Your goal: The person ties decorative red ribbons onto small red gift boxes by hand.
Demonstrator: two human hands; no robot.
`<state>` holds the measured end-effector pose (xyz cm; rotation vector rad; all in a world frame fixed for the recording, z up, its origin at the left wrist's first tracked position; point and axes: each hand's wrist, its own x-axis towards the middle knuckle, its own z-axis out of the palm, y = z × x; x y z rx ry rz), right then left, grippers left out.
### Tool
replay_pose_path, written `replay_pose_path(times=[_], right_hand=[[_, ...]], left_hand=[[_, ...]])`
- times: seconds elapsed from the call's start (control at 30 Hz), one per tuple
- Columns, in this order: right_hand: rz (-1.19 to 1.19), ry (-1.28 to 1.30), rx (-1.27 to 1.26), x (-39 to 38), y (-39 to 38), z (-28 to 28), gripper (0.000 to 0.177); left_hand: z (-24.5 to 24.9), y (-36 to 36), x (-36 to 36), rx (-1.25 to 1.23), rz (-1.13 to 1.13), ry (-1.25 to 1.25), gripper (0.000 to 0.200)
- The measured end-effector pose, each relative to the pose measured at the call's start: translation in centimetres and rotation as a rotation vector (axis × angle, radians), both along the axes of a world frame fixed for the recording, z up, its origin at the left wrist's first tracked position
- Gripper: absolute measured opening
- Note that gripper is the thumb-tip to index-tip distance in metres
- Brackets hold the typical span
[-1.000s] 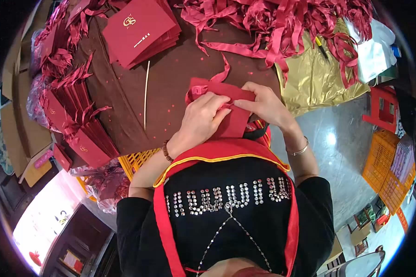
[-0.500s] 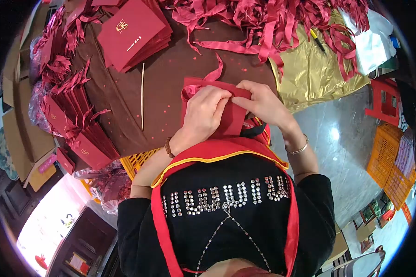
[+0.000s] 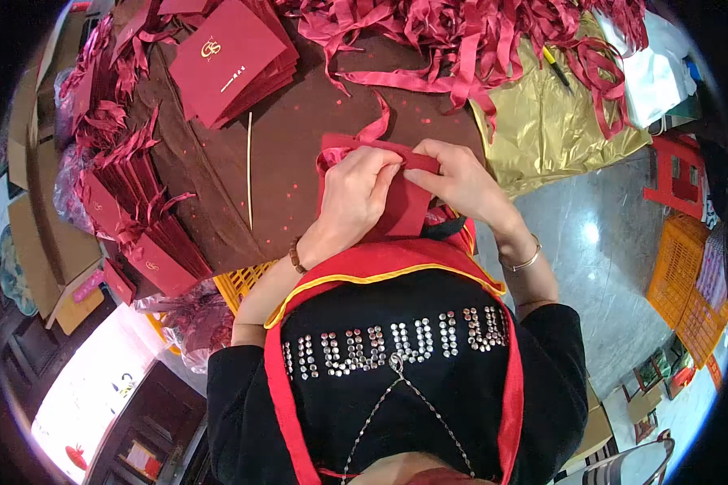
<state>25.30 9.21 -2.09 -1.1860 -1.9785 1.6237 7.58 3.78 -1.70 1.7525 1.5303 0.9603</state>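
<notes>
A flat red paper bag (image 3: 406,208) lies at the table's near edge, just in front of my apron. My left hand (image 3: 353,192) is closed in a pinch at the bag's upper part, its fingertips meeting those of the other hand. My right hand (image 3: 463,183) grips the bag's upper right edge between thumb and fingers. A dark red ribbon (image 3: 375,121) runs out from beneath my left hand and curls onto the cloth beyond. What the fingertips pinch exactly is hidden.
A stack of red bags (image 3: 230,65) with gold print lies at the upper left. Finished-looking bags with ribbon tufts (image 3: 141,194) line the left side. Loose ribbons (image 3: 461,40) heap at the back, by gold sheeting (image 3: 542,129) and a pen (image 3: 556,69). A thin stick (image 3: 250,170) lies on the brown cloth.
My fingertips have shifted very slightly at the bag's top edge. The bag and both hands otherwise stay in the same place; the view has turned a little.
</notes>
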Motion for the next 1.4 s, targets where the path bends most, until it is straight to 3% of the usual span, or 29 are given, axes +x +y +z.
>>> replay_pose_path(times=[0.3, 0.57, 0.77, 1.03, 1.4], right_hand=[[-0.007, -0.017, 0.094, -0.2, -0.5, 0.1, 0.024], [-0.099, -0.032, 0.234, -0.7, -1.8, 0.5, 0.016], [-0.138, -0.120, 0.265, -1.0, -2.6, 1.6, 0.016], [-0.162, -0.152, 0.249, -1.5, -3.5, 1.3, 0.016], [-0.096, 0.029, 0.118, -0.1, -2.2, 1.1, 0.019]], left_hand=[[0.6, 0.1, 0.0, -0.084, -0.021, 0.028, 0.007], [0.7, -0.1, 1.0, 0.083, -0.067, 0.243, 0.007], [1.3, -0.2, 1.6, 0.058, -0.052, 0.109, 0.024], [1.2, -0.5, 2.0, 0.183, -0.143, 0.259, 0.042], [1.5, -0.2, 1.6, 0.175, -0.188, 0.272, 0.042]])
